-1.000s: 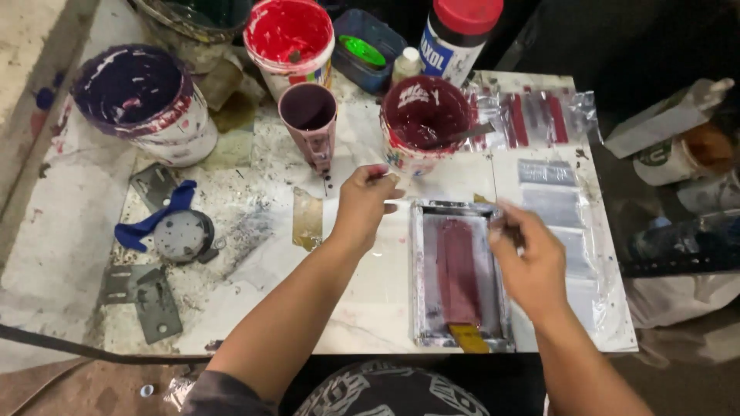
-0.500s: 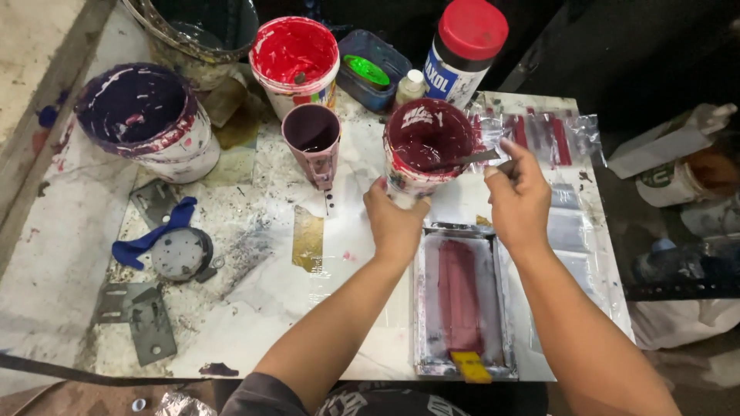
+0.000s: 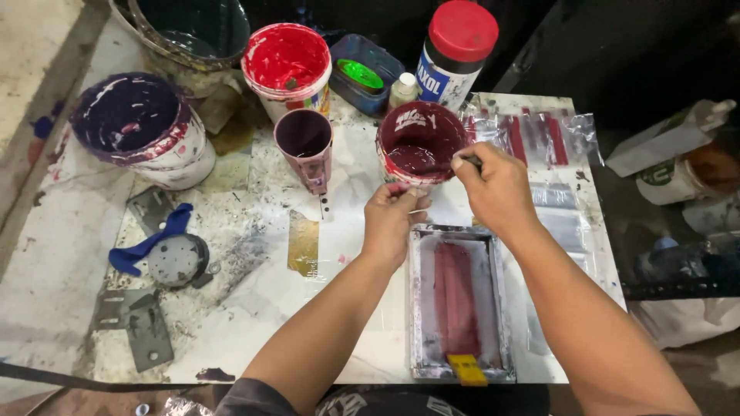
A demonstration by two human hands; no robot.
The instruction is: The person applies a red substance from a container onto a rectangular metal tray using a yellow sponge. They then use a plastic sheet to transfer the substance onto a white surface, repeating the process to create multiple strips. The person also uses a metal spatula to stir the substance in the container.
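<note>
My left hand (image 3: 393,219) grips the near side of a small tub of dark maroon paint (image 3: 420,141) and steadies it on the white table (image 3: 254,323). My right hand (image 3: 493,189) is closed on the handle of a thin metal stirring tool that dips into the paint at the tub's right rim. Just in front of both hands lies a small metal-framed printing screen (image 3: 460,304) with a maroon stripe down its middle and a yellow tab at its near end.
A pink cup (image 3: 305,146), a red paint tub (image 3: 287,62), a purple paint bucket (image 3: 139,127) and a red-capped bottle (image 3: 455,50) crowd the back. Plastic sheets with red stripes (image 3: 532,131) lie at right. Metal brackets (image 3: 142,327) and a blue-handled disc (image 3: 173,258) lie at left.
My left hand moved from the table to the maroon tub and gripped it. My right hand left the screen's edge, reached up and took hold of the stirring tool in the tub.
</note>
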